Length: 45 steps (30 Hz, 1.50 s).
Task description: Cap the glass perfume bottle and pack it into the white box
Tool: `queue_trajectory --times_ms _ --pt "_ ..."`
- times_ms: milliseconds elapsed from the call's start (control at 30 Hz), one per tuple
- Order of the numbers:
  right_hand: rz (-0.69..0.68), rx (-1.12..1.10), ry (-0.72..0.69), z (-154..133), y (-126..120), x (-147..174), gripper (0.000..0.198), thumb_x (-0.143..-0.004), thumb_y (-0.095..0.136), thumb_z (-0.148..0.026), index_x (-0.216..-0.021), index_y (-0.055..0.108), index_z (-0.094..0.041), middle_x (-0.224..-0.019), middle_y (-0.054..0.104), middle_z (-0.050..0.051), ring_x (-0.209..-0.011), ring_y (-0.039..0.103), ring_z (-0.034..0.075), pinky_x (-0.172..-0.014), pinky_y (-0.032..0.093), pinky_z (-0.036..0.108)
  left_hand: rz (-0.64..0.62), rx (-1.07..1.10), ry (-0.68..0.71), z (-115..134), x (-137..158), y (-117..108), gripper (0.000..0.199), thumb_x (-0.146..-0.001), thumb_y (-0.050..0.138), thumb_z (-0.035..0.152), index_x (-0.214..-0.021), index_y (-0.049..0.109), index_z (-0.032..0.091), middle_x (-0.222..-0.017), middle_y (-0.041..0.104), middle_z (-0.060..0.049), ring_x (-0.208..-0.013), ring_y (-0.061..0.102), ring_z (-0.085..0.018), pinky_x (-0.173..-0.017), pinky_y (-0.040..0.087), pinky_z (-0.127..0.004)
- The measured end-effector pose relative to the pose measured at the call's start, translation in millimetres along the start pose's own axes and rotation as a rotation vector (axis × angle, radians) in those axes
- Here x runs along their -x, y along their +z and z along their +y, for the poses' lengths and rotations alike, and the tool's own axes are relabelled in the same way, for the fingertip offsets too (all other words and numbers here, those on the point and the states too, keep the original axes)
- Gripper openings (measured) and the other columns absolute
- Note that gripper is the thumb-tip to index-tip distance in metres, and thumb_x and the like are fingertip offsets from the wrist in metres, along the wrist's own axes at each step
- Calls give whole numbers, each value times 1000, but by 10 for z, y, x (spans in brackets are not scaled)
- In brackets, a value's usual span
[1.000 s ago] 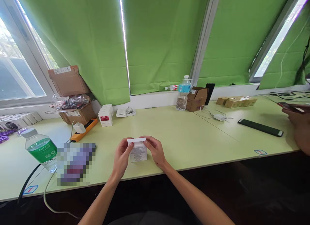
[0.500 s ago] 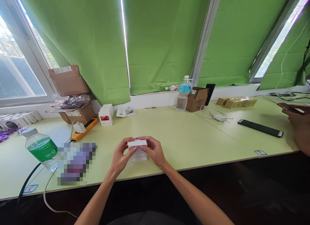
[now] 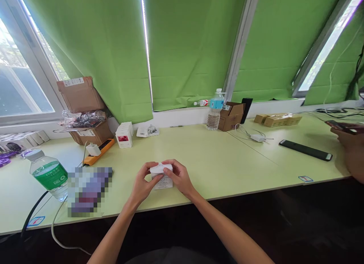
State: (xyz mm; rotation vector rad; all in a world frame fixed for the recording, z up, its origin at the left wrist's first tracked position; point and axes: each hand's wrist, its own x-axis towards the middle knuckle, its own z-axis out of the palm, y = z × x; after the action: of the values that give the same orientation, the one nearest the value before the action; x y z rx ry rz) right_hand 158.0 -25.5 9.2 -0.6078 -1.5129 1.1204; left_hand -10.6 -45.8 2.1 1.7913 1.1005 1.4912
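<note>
A small white box [image 3: 164, 182] with fine print on its near face rests on the table near the front edge. My left hand [image 3: 145, 182] grips its left side, with the thumb on the near face. From the right, my right hand [image 3: 179, 176] holds the box, its thumb pressing on the top flap [image 3: 160, 168]. The fingers behind the box are mostly hidden. Farther back and to the left stands a row of similar white boxes [image 3: 124, 137], the front one with a red picture.
To my left are a water bottle [image 3: 49, 175], a blurred-out flat item [image 3: 91, 192] and an orange power strip [image 3: 99, 152]. Cardboard boxes [image 3: 91, 133] stand behind. A large bottle [image 3: 215, 112] is at the back. At right lie a black phone-like slab [image 3: 305, 150] and another person's hand [image 3: 351, 142].
The box's top flap has tilted toward me, and print now shows on it. My right thumb has moved up onto the flap. The other person's hand at right has shifted slightly.
</note>
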Motion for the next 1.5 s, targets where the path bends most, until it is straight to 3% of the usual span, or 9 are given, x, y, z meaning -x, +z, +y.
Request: queue_trajectory --times_ms 100,233,333,1500 --pt "10 14 2 11 7 4 26 -84 63 -42 -102 64 -22 -95 66 4 -83 61 18 -73 48 31 -6 -27 6 -17 5 -5 37 -77 71 31 -111 57 24 -109 64 -4 -99 61 -19 -85 49 -32" --pt "4 9 12 15 8 4 26 -85 62 -43 -101 63 -23 -93 65 4 -81 61 18 -70 47 30 -6 -25 42 -17 -7 -23 22 -90 55 34 -108 60 22 -106 65 -5 -97 61 -18 -84 48 -31" --pt "3 4 8 16 5 -2 25 -87 59 -43 -100 63 -23 -92 65 3 -81 61 18 -69 47 29 22 -35 66 -7 -18 -23 22 -94 48 33 -104 63 21 -105 66 -6 -97 61 -18 -83 47 -30" --pt "51 45 -14 42 48 24 23 -88 55 -44 -97 64 -25 -93 66 4 -81 61 19 -69 48 31 94 -1 65 18 13 42 22 -91 53 34 -103 67 21 -104 66 -7 -98 60 -20 -81 49 -30"
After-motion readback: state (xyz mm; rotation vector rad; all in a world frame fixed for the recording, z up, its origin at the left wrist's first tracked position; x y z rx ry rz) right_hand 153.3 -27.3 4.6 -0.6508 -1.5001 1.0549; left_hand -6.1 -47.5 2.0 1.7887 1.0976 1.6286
